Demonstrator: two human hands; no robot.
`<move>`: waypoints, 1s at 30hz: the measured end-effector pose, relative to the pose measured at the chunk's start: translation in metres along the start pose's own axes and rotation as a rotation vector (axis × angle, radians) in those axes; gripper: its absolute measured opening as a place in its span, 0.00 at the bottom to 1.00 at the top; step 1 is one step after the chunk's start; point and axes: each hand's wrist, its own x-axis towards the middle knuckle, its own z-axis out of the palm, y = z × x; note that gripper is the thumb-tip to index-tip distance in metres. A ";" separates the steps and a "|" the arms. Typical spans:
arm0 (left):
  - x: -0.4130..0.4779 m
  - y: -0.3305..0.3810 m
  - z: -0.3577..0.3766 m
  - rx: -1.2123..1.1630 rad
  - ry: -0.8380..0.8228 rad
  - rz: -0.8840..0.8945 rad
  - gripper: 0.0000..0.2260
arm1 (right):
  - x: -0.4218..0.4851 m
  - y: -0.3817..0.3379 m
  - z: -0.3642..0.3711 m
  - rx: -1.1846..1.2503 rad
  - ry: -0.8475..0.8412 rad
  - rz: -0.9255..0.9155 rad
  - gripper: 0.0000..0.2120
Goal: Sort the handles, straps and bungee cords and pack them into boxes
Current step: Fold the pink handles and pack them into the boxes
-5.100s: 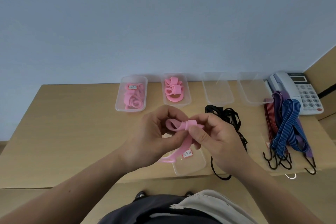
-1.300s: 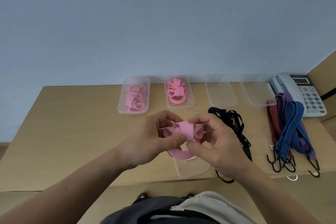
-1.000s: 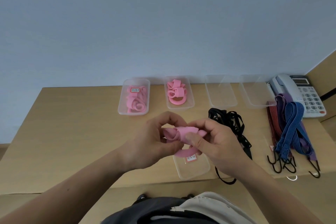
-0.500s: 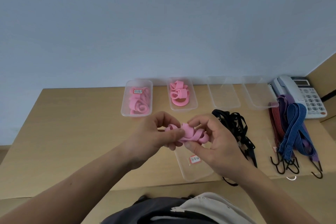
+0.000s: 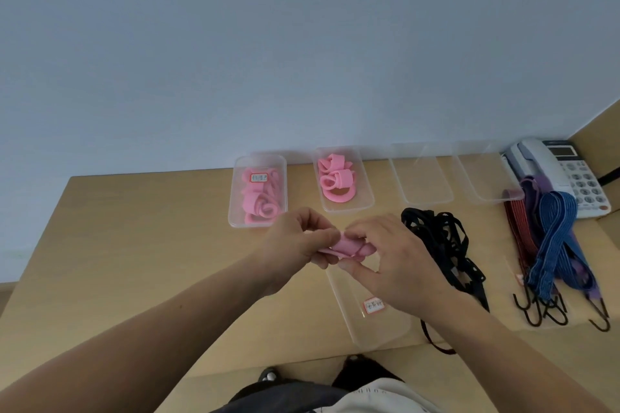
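Labelled clear box (image 5: 369, 307) sits at the table's (image 5: 134, 245) near edge, long axis running away from me. Over its far end my left hand (image 5: 295, 245) and right hand (image 5: 396, 261) both pinch the rolled pink strap (image 5: 349, 246), long axis left-right. Bare table to the left, black straps (image 5: 443, 245) close on the right. Pink-filled box (image 5: 256, 194) sits behind.
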 end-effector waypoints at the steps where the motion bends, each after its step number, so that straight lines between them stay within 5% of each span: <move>1: 0.007 -0.002 0.001 0.008 0.000 -0.001 0.05 | 0.003 0.007 0.001 0.002 -0.012 0.001 0.13; 7: 0.057 -0.007 0.008 0.047 0.091 -0.054 0.05 | 0.037 0.058 0.012 -0.020 -0.061 -0.015 0.10; 14: 0.120 -0.022 0.007 0.609 0.417 -0.097 0.23 | 0.095 0.118 0.038 -0.031 -0.152 0.002 0.10; 30: 0.148 -0.045 0.011 0.646 0.396 -0.152 0.24 | 0.125 0.147 0.070 -0.262 -0.461 -0.118 0.14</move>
